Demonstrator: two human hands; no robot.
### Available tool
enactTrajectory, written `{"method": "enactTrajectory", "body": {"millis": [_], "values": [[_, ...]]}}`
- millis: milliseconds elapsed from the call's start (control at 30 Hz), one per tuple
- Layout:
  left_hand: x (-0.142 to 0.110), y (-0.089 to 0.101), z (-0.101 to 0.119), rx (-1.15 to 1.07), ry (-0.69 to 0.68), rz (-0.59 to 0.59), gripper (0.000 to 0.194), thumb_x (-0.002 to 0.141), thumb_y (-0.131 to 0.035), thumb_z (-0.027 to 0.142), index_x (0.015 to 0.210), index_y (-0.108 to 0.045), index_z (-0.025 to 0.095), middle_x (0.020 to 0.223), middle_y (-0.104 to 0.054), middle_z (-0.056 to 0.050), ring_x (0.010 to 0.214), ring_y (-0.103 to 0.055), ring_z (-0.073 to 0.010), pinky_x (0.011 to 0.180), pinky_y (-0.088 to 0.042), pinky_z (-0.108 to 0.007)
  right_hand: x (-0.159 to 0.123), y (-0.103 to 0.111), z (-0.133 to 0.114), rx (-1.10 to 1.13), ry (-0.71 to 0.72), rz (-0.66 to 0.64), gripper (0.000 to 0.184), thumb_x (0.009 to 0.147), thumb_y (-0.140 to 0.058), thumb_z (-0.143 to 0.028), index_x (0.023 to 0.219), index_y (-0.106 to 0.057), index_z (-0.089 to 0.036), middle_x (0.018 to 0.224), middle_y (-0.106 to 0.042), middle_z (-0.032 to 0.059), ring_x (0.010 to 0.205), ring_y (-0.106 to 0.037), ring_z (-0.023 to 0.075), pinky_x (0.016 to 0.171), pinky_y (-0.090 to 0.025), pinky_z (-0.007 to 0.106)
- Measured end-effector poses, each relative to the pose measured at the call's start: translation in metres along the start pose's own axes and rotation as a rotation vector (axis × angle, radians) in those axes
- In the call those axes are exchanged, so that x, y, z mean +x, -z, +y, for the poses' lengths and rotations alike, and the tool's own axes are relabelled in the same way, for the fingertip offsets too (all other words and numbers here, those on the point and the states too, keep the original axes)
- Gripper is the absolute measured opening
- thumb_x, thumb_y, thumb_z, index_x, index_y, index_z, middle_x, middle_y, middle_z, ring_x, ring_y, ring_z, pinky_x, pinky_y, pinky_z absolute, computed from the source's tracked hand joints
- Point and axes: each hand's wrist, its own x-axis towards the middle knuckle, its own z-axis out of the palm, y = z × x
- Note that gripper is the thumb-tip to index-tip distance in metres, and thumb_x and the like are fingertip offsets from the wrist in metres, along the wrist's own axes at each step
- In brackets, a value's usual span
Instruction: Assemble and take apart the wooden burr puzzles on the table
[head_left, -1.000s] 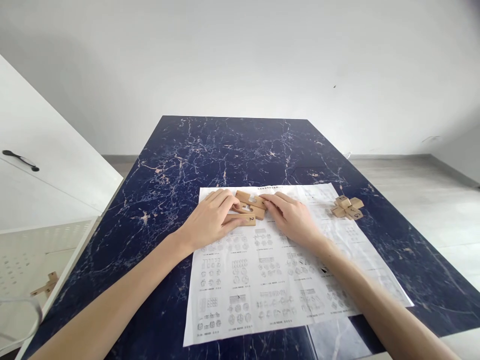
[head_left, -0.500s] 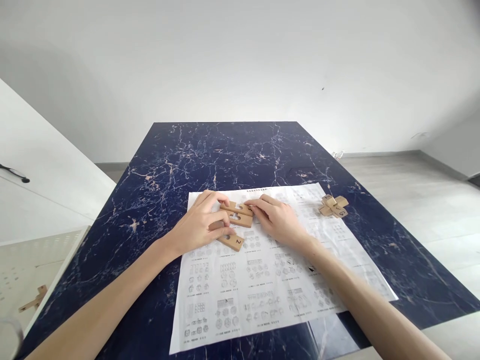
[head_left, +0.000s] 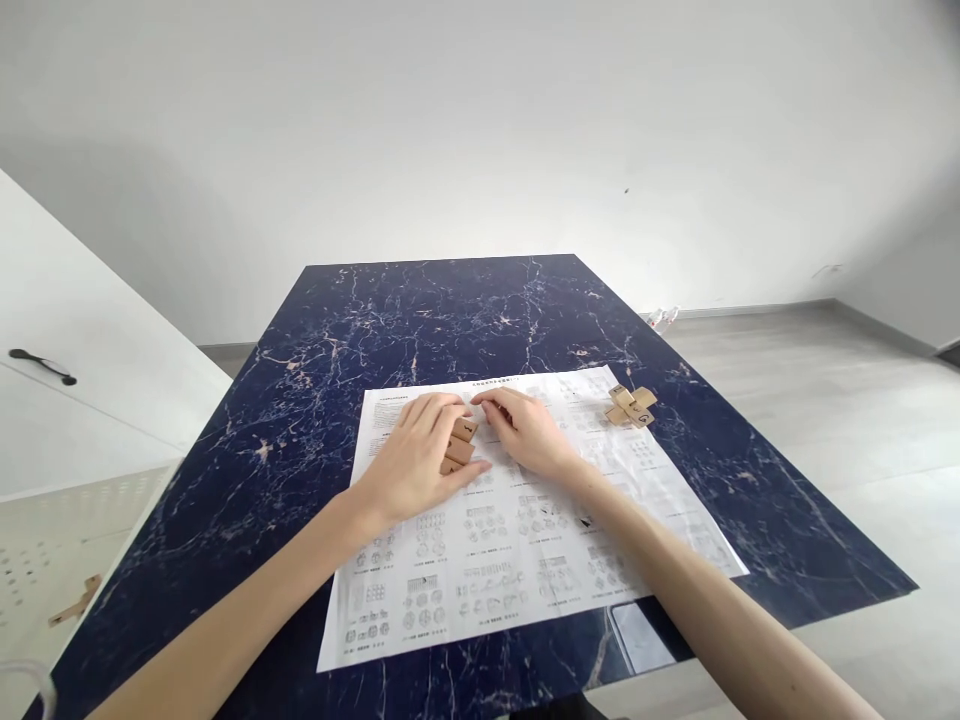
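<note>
Small marked wooden pieces [head_left: 460, 447], side by side above the printed sheet [head_left: 491, 590].

A white cabinet front [head_left: 90, 330] with a curved black metal handle [head_left: 43, 367] fills the left edge; grey wood-look flooring [head_left: 847, 400] spans the right.

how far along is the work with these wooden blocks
The crossed block cluster at right looks assembled. In hand are wooden pieces, partly covered by the left hand. Joining these seems left, as they look merely lined up.
</note>
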Motion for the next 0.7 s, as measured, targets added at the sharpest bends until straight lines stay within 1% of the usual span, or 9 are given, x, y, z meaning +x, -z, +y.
{"method": "enactTrajectory", "body": {"millis": [33,100,167,233,400,600,700], "values": [[0.001,-0.005,0.004,0.007,0.003,-0.012,0.051,0.1,-0.071,0.058,0.133,-0.056,0.022,0.142,-0.062,-0.015,0.135,-0.057,-0.0379,0.115,-0.048,-0.057,0.001,0.0,0.001,0.009,-0.011,0.012,0.029,0.113,-0.045,-0.021,0.119,-0.072,-0.022,0.114,-0.08,0.008,0.097,-0.075,0.022,0.083,-0.055,0.034],[0.003,-0.012,0.008,0.029,0.026,-0.024,0.041,0.101,-0.068,0.052,0.127,-0.057,0.022,0.136,-0.064,-0.013,0.128,-0.06,-0.0359,0.112,-0.05,-0.056,0.002,0.0,0.004,0.02,-0.018,0.021,0.026,0.112,-0.047,-0.021,0.117,-0.072,-0.022,0.112,-0.08,0.008,0.096,-0.075,0.022,0.081,-0.055,0.033],[0.004,-0.016,0.007,0.069,0.07,-0.011,0.029,0.103,-0.064,0.043,0.121,-0.058,0.022,0.128,-0.065,-0.012,0.122,-0.061,-0.0338,0.109,-0.051,-0.054,0.002,0.0,0.004,0.02,-0.011,0.017,0.022,0.109,-0.051,-0.02,0.115,-0.072,-0.022,0.11,-0.08,0.0075,0.094,-0.074,0.022,0.08,-0.054,0.033],[0.004,-0.015,0.001,0.113,0.118,0.015,0.023,0.102,-0.06,0.038,0.118,-0.057,0.022,0.124,-0.064,-0.012,0.119,-0.06,-0.034,0.106,-0.052,-0.054,0.001,-0.001,0.004,0.014,-0.004,0.008,0.02,0.108,-0.054,-0.02,0.114,-0.072,-0.022,0.107,-0.08,0.007,0.092,-0.074,0.0223,0.079,-0.053,0.033],[0.001,-0.004,-0.022,0.206,0.208,0.058,0.019,0.102,-0.057,0.037,0.113,-0.056,0.021,0.122,-0.062,-0.014,0.118,-0.058,-0.0368,0.103,-0.05,-0.056,0.001,-0.001,0.002,-0.011,-0.005,-0.013,0.02,0.107,-0.055,-0.019,0.115,-0.073,-0.021,0.103,-0.08,0.007,0.088,-0.072,0.0226,0.077,-0.051,0.034],[-0.011,0.013,-0.055,0.277,0.278,0.086,0.025,0.101,-0.054,0.042,0.114,-0.058,0.02,0.122,-0.063,-0.016,0.119,-0.057,-0.0385,0.105,-0.048,-0.059,0.0,0.002,0.0,-0.019,-0.009,-0.049,0.023,0.107,-0.052,-0.016,0.116,-0.073,-0.021,0.106,-0.08,0.0074,0.083,-0.071,0.0208,0.07,-0.048,0.031],[-0.017,0.02,-0.066,0.293,0.286,0.086,0.028,0.101,-0.054,0.043,0.115,-0.059,0.021,0.122,-0.064,-0.016,0.119,-0.057,-0.0381,0.106,-0.048,-0.059,0.0,0.003,0.001,-0.013,-0.004,-0.062,0.023,0.106,-0.053,-0.015,0.114,-0.073,-0.021,0.106,-0.08,0.008,0.082,-0.07,0.0203,0.068,-0.047,0.03]]}}
